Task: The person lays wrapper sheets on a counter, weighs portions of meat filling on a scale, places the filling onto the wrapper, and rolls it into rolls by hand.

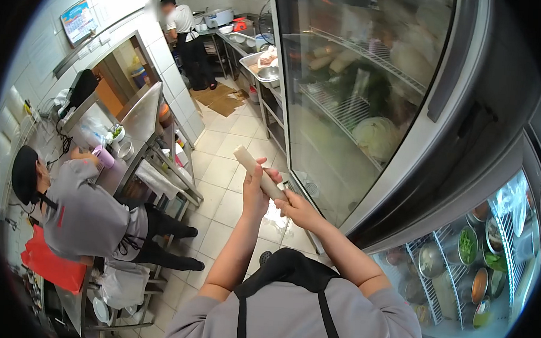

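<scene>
In front of my chest I hold a long, pale root vegetable (247,160) that looks like a white radish. It is tilted, with its upper end pointing away to the left. My left hand (257,189) is wrapped round its middle, thumb and fingers on either side. Lower down, my right hand (298,209) grips the near end, which its fingers partly hide. A tall glass-door fridge (352,106) stands close on my right, with cabbage (374,137) and similar pale roots (343,61) behind the glass.
An open, lit fridge compartment (459,262) with several metal containers is at lower right. On the left, a co-worker (97,207) in a grey shirt stands at a steel counter (140,142). Another person (188,41) works at the back. Flattened cardboard (222,99) lies on the tiled floor.
</scene>
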Demonstrator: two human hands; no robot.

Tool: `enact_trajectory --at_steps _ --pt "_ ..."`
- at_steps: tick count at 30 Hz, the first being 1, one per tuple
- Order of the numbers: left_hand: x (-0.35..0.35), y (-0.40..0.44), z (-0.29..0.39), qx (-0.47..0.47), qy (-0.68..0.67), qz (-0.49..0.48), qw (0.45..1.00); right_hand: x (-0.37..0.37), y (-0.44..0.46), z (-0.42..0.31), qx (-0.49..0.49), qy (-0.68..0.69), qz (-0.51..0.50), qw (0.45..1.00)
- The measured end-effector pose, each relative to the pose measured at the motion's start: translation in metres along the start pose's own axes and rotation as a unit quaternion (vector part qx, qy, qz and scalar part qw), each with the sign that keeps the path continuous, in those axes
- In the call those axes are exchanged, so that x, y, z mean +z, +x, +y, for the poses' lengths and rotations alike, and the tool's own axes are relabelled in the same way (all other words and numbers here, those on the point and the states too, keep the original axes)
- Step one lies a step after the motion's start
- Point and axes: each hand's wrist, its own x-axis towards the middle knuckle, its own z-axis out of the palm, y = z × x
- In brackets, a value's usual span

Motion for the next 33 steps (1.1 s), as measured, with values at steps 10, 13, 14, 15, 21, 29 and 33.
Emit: enact_trajectory --at_steps 10,13,14,15,21,29,33 --pt "-0.038 0.014 0.014 0.006 0.032 0.106 0.994 0.02 0.018 -0.003 -0.102 -0.082 0.005 0.991" --pt "-0.021 0.018 0.033 0.005 -0.035 0.077 0.996 0.018 0.034 -0.005 -0.003 0.242 -0.085 0.967" --pt "-0.022 0.023 0.037 0.002 -0.031 0.029 0.999 0.017 0.04 -0.007 0.023 0.363 -0.12 0.924" --pt "-0.025 0.027 0.041 -0.001 -0.027 -0.019 0.999 0.019 0.042 -0.013 0.029 0.413 -0.138 0.9" --pt "-0.061 0.057 0.043 -0.069 -0.082 -0.075 0.991 0.032 0.072 -0.044 0.03 0.35 -0.117 0.929" --pt "-0.098 0.104 0.037 -0.142 -0.106 0.094 0.98 0.052 0.135 -0.052 -0.3 -0.318 0.023 0.899" --pt "-0.13 0.124 0.044 -0.208 -0.136 0.08 0.965 0.061 0.154 -0.044 -0.284 -0.374 -0.019 0.883"
